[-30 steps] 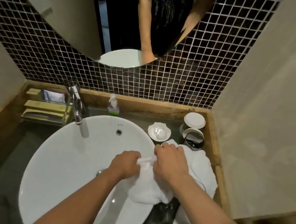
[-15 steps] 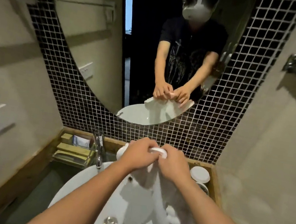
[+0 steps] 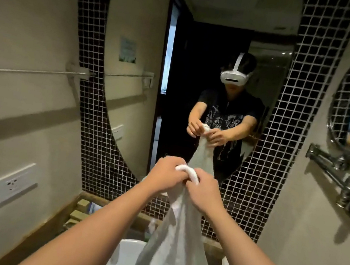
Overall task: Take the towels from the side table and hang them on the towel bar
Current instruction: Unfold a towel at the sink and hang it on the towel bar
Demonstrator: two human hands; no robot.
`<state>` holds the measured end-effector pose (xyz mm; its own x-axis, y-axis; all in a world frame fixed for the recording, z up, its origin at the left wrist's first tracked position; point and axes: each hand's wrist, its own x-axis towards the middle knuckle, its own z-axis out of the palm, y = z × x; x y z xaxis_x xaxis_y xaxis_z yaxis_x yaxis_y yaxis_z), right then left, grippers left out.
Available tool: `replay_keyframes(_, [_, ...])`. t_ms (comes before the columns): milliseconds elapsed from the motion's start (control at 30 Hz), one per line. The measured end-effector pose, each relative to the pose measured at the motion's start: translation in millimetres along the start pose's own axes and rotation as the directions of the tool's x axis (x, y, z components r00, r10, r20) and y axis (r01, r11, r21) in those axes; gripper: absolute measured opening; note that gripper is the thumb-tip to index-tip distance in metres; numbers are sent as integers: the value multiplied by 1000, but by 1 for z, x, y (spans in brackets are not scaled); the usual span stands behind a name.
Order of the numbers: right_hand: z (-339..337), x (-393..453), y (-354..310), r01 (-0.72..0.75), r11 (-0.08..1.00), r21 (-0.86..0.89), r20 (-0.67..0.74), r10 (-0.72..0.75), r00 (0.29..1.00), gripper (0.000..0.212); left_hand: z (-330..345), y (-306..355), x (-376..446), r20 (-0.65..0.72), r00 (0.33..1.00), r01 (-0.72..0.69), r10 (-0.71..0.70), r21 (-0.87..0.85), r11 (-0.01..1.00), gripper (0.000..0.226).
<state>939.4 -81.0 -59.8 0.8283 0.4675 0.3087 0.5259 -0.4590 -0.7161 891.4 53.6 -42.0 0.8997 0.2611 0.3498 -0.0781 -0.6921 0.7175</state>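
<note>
Big oval mirror point(image 3: 139, 35) on far tiled wall, white sink point(image 3: 123, 261) near bottom. White towel point(image 3: 174, 246) hangs over sink, bunched top clamped by fingers of left hand point(image 3: 166, 174) and right hand point(image 3: 203, 192), touching. Towel bar point(image 3: 30, 72) on left wall.

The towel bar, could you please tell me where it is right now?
In the head view the towel bar runs along the left wall, above the socket and left of the mirror.
</note>
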Motion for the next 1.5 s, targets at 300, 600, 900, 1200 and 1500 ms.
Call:
replay_keyframes(300, [-7,24,-36,18,1000,6,-113,-18,993,25,-36,-5,19,-59,997,22,-49,-386,922,13])
replay_keyframes(600, [-13,46,-92,117,972,202,-382,-31,923,17,-56,-39,31,181,983,29,37,-351,936,18])
replay_keyframes(900, [-6,64,-113,136,948,286,-470,16,882,21,-96,-11,76,110,964,-213,241,-215,953,40])
replay_keyframes(1200, [-42,81,-133,200,934,294,-666,50,745,19,-105,-79,59,528,841,70,-115,105,992,34])
replay_keyframes(1500, [-47,82,-114,143,950,278,-677,88,731,17,-146,-72,65,87,986,158,-142,-219,963,17])
